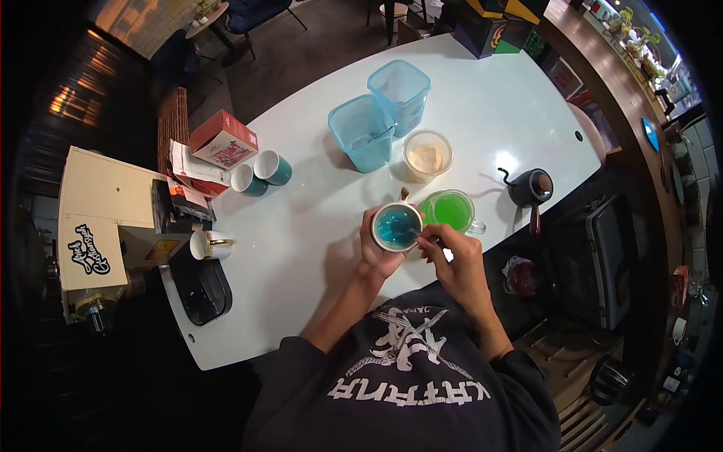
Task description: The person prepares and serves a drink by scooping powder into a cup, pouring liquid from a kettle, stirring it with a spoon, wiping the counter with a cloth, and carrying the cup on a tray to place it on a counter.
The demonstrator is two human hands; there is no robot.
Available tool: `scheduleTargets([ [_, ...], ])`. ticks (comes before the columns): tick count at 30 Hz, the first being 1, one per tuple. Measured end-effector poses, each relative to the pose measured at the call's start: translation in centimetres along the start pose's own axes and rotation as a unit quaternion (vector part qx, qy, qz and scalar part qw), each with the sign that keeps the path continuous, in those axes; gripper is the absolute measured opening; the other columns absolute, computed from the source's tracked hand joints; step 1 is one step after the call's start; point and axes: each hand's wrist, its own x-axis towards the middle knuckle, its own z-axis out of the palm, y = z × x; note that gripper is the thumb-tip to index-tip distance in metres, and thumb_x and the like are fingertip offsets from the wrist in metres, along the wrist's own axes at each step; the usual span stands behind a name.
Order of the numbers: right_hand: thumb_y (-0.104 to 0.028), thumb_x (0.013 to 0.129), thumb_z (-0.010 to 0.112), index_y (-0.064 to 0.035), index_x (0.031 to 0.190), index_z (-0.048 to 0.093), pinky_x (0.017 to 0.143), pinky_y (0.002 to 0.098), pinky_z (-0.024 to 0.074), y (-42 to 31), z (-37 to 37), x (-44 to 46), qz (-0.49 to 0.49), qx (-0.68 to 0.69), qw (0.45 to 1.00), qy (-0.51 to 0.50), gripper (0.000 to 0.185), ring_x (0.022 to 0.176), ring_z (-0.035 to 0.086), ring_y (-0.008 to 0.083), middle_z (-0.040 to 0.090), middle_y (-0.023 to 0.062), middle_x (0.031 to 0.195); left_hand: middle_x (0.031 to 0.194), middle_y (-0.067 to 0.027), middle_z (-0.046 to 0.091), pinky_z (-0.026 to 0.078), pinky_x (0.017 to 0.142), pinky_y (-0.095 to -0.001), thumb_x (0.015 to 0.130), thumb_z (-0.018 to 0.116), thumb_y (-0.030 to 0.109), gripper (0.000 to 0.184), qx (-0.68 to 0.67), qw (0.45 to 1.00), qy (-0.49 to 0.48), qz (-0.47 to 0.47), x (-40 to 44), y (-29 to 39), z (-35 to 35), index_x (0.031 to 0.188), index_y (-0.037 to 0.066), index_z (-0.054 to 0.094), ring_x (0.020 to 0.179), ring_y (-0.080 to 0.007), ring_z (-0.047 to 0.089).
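Note:
My left hand (380, 255) is wrapped round a white cup (376, 235) of bright blue liquid (398, 224), held up over the table close to my body. A brown handle sticks out at the cup's far side. In my right hand (461, 260) a spoon (426, 237) is pinched between thumb and fingers, its end dipping into the blue liquid. Just right of the cup stands a clear glass mug (476, 203) of green liquid. Beyond it is a clear round tub (428, 156) with pale beige contents.
Two translucent blue containers (361, 135) stand further back on the white table (286, 226). To the right is a black gooseneck kettle (527, 188). Two teal cups (260, 175), a red box (224, 139), a white mug (209, 245) and a cream machine (102, 218) are leftward.

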Motion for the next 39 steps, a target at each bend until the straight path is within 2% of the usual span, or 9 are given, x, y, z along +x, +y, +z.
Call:
scheduleTargets([
  [3,0.003,0.087,0.066,0.0050,0.095,0.061,0.056,0.0279,0.0505,0.3,0.4,0.2,0.015,0.034,0.999,0.031,0.009,0.063,0.067,0.0160,0.067,0.0109,0.075,0.114,-0.0109,0.066,0.053,0.081,-0.0443,0.095,0.044,0.044,0.049,-0.017,1.000,0.014,0.006,0.1,-0.3,-0.1,0.116,0.004,0.063,0.110,-0.0289,0.060],
  [7,0.003,0.087,0.066,0.0041,0.093,0.061,0.056,0.0268,0.0502,0.0,-0.3,0.1,0.000,0.006,1.000,-0.004,0.008,0.062,0.067,0.0154,0.067,0.0095,0.073,0.115,-0.0104,0.066,0.051,0.087,-0.0443,0.095,0.044,0.044,0.048,-0.003,1.000,-0.010,0.017,0.2,-0.3,-0.8,0.115,0.004,0.063,0.109,-0.0289,0.060],
  [10,0.002,0.086,0.068,0.0028,0.092,0.061,0.055,0.0287,0.0485,-0.8,-1.2,0.2,0.020,0.018,1.000,0.009,0.009,0.063,0.067,0.0171,0.067,0.0105,0.074,0.115,-0.0144,0.067,0.049,0.094,-0.0443,0.094,0.039,0.052,0.061,-0.003,0.999,-0.035,0.000,0.2,-0.1,-0.7,0.121,0.002,0.061,0.107,-0.0278,0.063],
  [13,0.000,0.085,0.069,0.0014,0.091,0.063,0.053,0.0283,0.0477,-0.8,-1.7,0.2,0.030,0.052,0.997,0.045,0.009,0.061,0.067,0.0162,0.067,0.0106,0.073,0.114,-0.0167,0.066,0.050,0.092,-0.0444,0.094,0.039,0.052,0.062,0.015,1.000,0.010,-0.002,0.1,0.0,-0.3,0.121,0.001,0.060,0.104,-0.0289,0.064],
  [17,-0.002,0.090,0.066,0.0027,0.090,0.065,0.049,0.0240,0.0483,-0.6,-1.7,0.0,0.037,0.087,0.991,0.091,0.005,0.056,0.065,0.0114,0.066,0.0081,0.067,0.111,-0.0201,0.065,0.052,0.089,-0.0446,0.094,0.043,0.048,0.058,-0.007,1.000,-0.019,-0.018,0.1,0.0,-0.1,0.121,-0.002,0.058,0.103,-0.0312,0.063],
  [19,-0.003,0.092,0.065,0.0033,0.091,0.065,0.048,0.0229,0.0483,-0.4,-1.6,0.0,0.046,0.114,0.986,0.109,0.007,0.055,0.064,0.0103,0.066,0.0074,0.065,0.111,-0.0205,0.065,0.052,0.090,-0.0442,0.095,0.043,0.047,0.057,-0.003,0.999,-0.027,-0.019,0.1,0.0,-0.1,0.121,-0.002,0.058,0.101,-0.0315,0.064],
  [21,-0.006,0.099,0.055,0.0092,0.092,0.062,0.047,0.0229,0.0481,-0.3,-1.5,0.1,0.063,0.146,0.980,0.118,0.019,0.052,0.062,0.0128,0.063,0.0091,0.063,0.109,-0.0207,0.065,0.052,0.089,-0.0436,0.095,0.043,0.046,0.057,-0.005,1.000,-0.011,-0.015,0.2,-0.2,-0.2,0.120,-0.003,0.058,0.099,-0.0318,0.064],
  [27,-0.012,0.102,0.051,0.0089,0.095,0.061,0.044,0.0233,0.0456,0.9,-0.9,0.2,0.082,0.221,0.959,0.158,0.024,0.050,0.060,0.0132,0.063,0.0110,0.065,0.106,-0.0199,0.066,0.052,0.088,-0.0436,0.095,0.044,0.045,0.057,-0.009,1.000,0.014,-0.001,0.3,-0.4,-0.2,0.119,-0.004,0.058,0.094,-0.0333,0.065],
  [39,-0.013,0.103,0.050,0.0086,0.096,0.060,0.043,0.0232,0.0453,0.6,-1.1,0.3,0.090,0.222,0.960,0.147,0.025,0.050,0.060,0.0137,0.063,0.0113,0.065,0.106,-0.0189,0.066,0.052,0.088,-0.0449,0.094,0.046,0.044,0.055,-0.021,0.999,0.030,0.016,0.2,-0.6,0.1,0.117,-0.004,0.060,0.095,-0.0334,0.065],
])
